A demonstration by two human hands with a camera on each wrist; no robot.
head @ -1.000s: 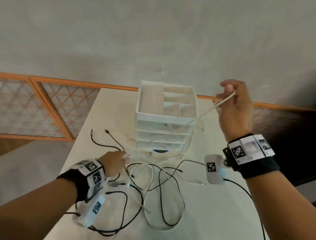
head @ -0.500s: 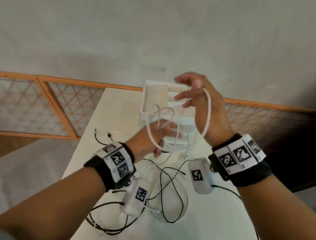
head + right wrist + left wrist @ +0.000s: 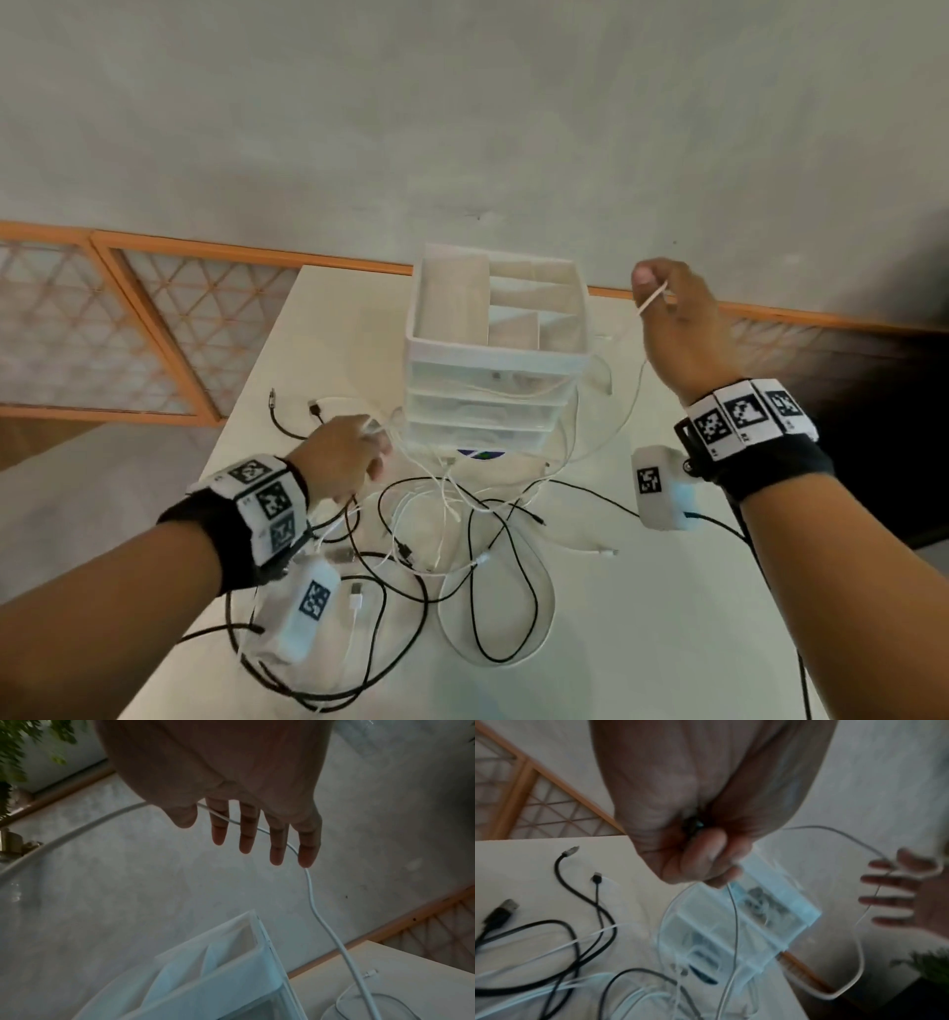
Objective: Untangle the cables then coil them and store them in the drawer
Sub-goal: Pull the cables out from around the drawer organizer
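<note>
Right hand (image 3: 678,329) is raised at about 2 o'clock of the drawer unit (image 3: 495,354), thumb and forefinger pinching the white cable (image 3: 651,298), other fingers extended; left hand (image 3: 344,457) sits low at the unit's 8 o'clock, fingers curled round the same cable's gathered loops. The cable runs slackly between the hands, long axis roughly 8-to-2 o'clock, sagging past the unit's right side. Remaining black and white cables (image 3: 482,565) lie tangled on the white table (image 3: 667,642), against a grey wall with an orange lattice panel (image 3: 128,318).

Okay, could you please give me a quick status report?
Left hand and right hand both hold the thin white cable. Stacked white plastic drawer unit shut. Black cables remain tangled.
</note>
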